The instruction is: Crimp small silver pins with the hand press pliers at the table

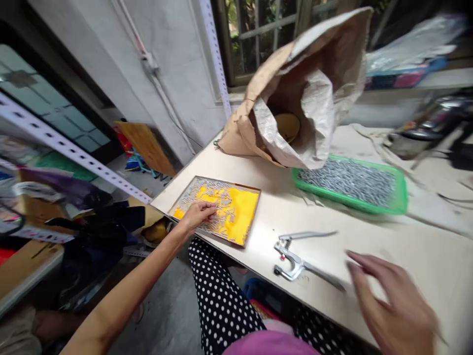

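Note:
My left hand (201,215) is over a shallow tray (247,234) with a yellow bottom, its fingertips pinched together. Whatever they hold, if anything, is too small to make out. Many small silver metal pieces (227,217) lie scattered in this tray, thickest along its far and left sides. My right hand (391,296), a little blurred, hovers over the table's right part with thumb and fingers apart and nothing between them. Just left of it, hand pliers (295,264) with a C-shaped jaw lie on the table, handles spread and pointing toward that hand.
A green basket (401,199) full of small grey metal pieces stands behind the pliers. Beside it a large brown paper sack (240,128) lies with its mouth toward me. Metal items (414,133) sit at the back right. The table's front edge runs above my lap.

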A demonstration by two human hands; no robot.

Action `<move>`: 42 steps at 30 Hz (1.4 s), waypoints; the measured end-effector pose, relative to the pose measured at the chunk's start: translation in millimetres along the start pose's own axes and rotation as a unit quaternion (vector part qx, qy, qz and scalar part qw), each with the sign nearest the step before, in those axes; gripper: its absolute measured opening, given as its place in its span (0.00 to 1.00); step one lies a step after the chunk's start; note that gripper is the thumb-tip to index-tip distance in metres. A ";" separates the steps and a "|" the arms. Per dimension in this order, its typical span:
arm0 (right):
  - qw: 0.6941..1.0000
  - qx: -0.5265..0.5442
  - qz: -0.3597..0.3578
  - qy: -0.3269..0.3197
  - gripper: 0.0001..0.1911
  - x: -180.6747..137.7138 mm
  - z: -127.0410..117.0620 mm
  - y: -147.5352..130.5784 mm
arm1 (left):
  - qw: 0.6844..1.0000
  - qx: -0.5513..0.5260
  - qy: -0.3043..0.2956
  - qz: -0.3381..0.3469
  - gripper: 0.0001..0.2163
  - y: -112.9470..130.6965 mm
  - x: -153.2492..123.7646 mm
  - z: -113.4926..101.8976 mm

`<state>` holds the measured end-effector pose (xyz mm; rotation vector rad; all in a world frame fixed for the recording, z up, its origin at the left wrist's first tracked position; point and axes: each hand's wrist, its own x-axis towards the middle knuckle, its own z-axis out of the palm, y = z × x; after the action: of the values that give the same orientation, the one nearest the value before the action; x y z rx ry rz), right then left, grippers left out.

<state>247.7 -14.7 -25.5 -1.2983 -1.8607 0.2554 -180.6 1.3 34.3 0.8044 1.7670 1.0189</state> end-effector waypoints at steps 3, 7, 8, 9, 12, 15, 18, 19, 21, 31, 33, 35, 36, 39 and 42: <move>0.996 0.005 -0.034 -0.082 0.13 14.3 14.5 -29.4 | 0.997 -0.001 -0.079 0.013 0.17 2.4 -27.5 37.7; 0.982 -0.062 -0.057 -0.168 0.15 5.5 27.1 -22.2 | 0.984 0.047 -0.172 0.012 0.09 -2.2 -52.3 101.6; 0.979 -0.080 -0.059 -0.176 0.15 1.8 27.8 -17.6 | 0.981 0.062 -0.183 0.007 0.08 -4.8 -54.4 116.0; 0.977 -0.096 -0.060 -0.183 0.14 -1.2 27.9 -13.4 | 0.979 0.076 -0.189 -0.001 0.06 -7.7 -54.8 128.5; 0.971 -0.122 -0.067 -0.197 0.12 -4.1 26.8 -6.6 | 0.974 0.114 -0.192 -0.029 0.04 -16.3 -50.2 152.6; 0.967 -0.133 -0.077 -0.204 0.09 -1.1 26.0 -6.2 | 0.970 0.134 -0.195 -0.055 0.05 -21.0 -46.1 161.0; 0.966 -0.141 -0.085 -0.202 0.08 1.9 25.8 -6.0 | 0.962 0.153 -0.212 -0.077 0.06 -20.4 -46.4 163.1; 0.965 -0.142 -0.088 -0.202 0.08 2.7 25.6 -5.4 | 0.960 0.157 -0.216 -0.087 0.07 -19.4 -46.9 163.4; 0.963 -0.144 -0.097 -0.205 0.08 4.2 24.7 -4.0 | 0.954 0.166 -0.222 -0.115 0.07 -16.6 -47.9 164.1; 0.959 -0.130 -0.109 -0.225 0.10 8.7 23.0 0.7 | 0.943 0.182 -0.204 -0.191 0.08 -11.3 -53.6 169.2; 0.961 -0.129 -0.105 -0.223 0.10 7.6 23.7 1.1 | 0.945 0.181 -0.195 -0.193 0.08 -11.1 -53.9 170.3; 0.961 -0.131 -0.103 -0.220 0.10 7.2 24.1 1.2 | 0.943 0.182 -0.193 -0.199 0.07 -9.5 -53.5 171.5; 0.961 -0.134 -0.103 -0.220 0.10 7.3 24.3 1.2 | 0.941 0.186 -0.195 -0.203 0.06 -8.0 -53.1 172.3; 0.958 -0.143 -0.105 -0.224 0.10 7.9 24.7 0.8 | 0.934 0.206 -0.199 -0.215 0.05 -2.4 -52.4 174.9; 0.958 -0.147 -0.103 -0.225 0.10 6.5 25.7 0.1 | 0.929 0.227 -0.196 -0.217 0.05 1.4 -53.0 176.6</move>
<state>228.4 -1.8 -38.5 -1.3029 -2.4806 0.1752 2.5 9.1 13.4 0.7761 1.7328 0.1351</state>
